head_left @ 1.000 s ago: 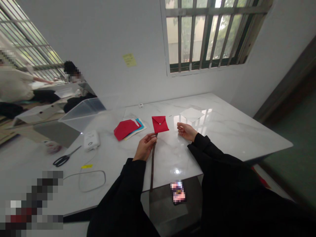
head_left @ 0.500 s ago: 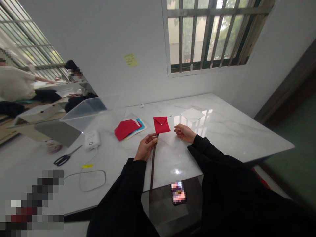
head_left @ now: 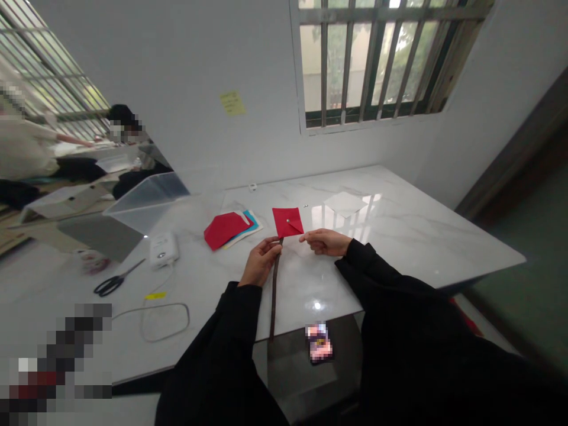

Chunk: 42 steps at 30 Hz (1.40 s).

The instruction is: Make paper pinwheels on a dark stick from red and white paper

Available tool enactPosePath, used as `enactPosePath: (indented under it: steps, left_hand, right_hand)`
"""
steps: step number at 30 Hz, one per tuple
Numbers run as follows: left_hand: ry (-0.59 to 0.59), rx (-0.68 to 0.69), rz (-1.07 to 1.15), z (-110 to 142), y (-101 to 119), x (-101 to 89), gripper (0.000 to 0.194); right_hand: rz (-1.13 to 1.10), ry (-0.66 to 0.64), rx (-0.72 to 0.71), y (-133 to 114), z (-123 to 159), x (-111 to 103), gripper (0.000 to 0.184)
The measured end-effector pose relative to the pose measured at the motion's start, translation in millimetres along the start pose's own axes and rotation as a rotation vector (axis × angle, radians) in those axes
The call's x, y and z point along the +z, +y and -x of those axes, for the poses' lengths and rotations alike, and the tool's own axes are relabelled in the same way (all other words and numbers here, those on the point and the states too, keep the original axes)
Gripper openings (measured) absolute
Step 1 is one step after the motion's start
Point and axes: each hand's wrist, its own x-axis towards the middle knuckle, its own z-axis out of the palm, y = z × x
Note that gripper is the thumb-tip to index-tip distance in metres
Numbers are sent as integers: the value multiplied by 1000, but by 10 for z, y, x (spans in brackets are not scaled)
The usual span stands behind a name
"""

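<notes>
A small red square pouch (head_left: 286,221), with a pale round button or stud at its middle, lies on the white marbled table (head_left: 426,236). From its lower left corner a narrow dark brown strap (head_left: 274,296) runs down past the table's front edge. My left hand (head_left: 260,260) pinches the strap's upper end between thumb and fingers, close against the pouch. Just below the pouch's lower right corner is my right hand (head_left: 326,241), its fingers curled together. Whether it touches the pouch or pinches anything is hard to see.
Red, blue and cream pieces (head_left: 228,229) overlap to the left. Further left lie black-handled scissors (head_left: 110,284), a white device (head_left: 163,251) and a cable (head_left: 187,316). A pale sheet (head_left: 344,204) lies at back right. A blurred phone (head_left: 318,342) is below the edge. Other people sit far left.
The pouch has been turned, so its flap seam now points toward the lower right. My right hand has moved left to the pouch's corner. My left hand stays at the strap.
</notes>
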Motion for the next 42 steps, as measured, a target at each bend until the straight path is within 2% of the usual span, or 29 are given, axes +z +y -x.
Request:
enactPosePath:
  steps: [5,7,9,10,11,12,15,16,17,18,20,23,25,27,29,31,33,36,39,42]
  left_hand:
    - [4,6,-2,-5,-7,-12,49]
    - [5,10,-6,-6,-9,-14,49]
    - [6,10,-6,-6,-9,-13,49]
    - [7,9,-5,-6,-9,-11,49]
    - [6,8,-3,-6,-9,-10,49]
    - [5,8,-3,-6,-10,-8,50]
    - [-1,10,-10,-10,-14,-9,50]
    - [-1,12,-15,-12,-15,-10,50]
    - [-2,15,-21,-13,-16,-11,50]
    - [-4,17,-24,-14,-17,-12,50]
    - [-8,19,-20,-15,-15,-13,50]
    - [-12,19,-12,-12,-11,-10,50]
    - [-13,19,-18,-9,-10,-6,49]
    - [-27,17,-39,-2,-10,-3,49]
    - [-74,10,-84,9,-7,2,50]
    - [-132,5,-133,22,1,9,50]
    - [-162,5,-155,32,9,15,51]
    - [-157,3,-149,36,15,22,51]
    - [-118,4,-116,28,7,22,50]
    - [-71,8,-74,16,-5,18,49]
  right_hand:
    - [-141,406,-167,-50,-61,-74,28]
    - [-204,517,-179,-77,-69,-99,27]
    - [-232,554,-185,-100,-48,-111,29]
    - [-218,511,-178,-106,-26,-109,30]
    - [-179,406,-149,-106,2,-102,31]
    - [-115,235,-93,-99,33,-89,33]
    - [140,-440,169,-41,111,-21,41]
    - [204,-599,235,-15,121,4,45]
    - [239,-676,264,8,121,26,48]
    - [243,-673,257,26,113,42,49]
    - [184,-493,182,38,77,51,45]
    - [59,-70,32,7,8,8,41]
    - [18,234,-54,-21,-32,-41,47]
    - [94,526,-139,-31,-60,-88,56]
    - [319,710,-255,-20,-78,-122,65]
    - [554,728,-378,6,-90,-138,68]
    - [679,640,-433,35,-105,-138,67]
    - [772,547,-389,67,-130,-134,55]
    - [877,569,-337,68,-140,-148,41]
    - [942,571,-296,53,-131,-171,34]
